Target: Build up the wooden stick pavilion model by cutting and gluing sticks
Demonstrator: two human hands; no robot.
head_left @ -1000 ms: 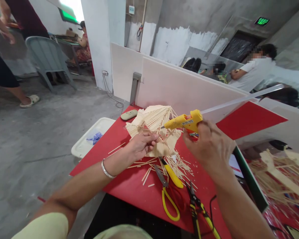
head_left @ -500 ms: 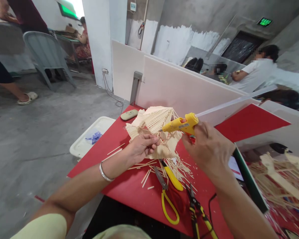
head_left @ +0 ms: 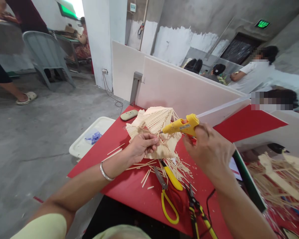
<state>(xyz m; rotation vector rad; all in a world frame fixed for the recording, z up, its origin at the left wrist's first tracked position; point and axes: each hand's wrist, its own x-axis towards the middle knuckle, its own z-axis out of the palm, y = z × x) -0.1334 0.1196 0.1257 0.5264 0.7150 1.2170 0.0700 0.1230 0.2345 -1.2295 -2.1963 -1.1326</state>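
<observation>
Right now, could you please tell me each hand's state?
Left hand: pinched closed; anything held is too small to tell.
Right hand: closed, holding the glue gun.

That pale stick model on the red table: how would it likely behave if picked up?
The stick model is probably light for its size, being built of thin sticks with open gaps. Such slender pieces look fragile and might snap if squeezed. Its broad, flattish panels make rolling unlikely.
</observation>
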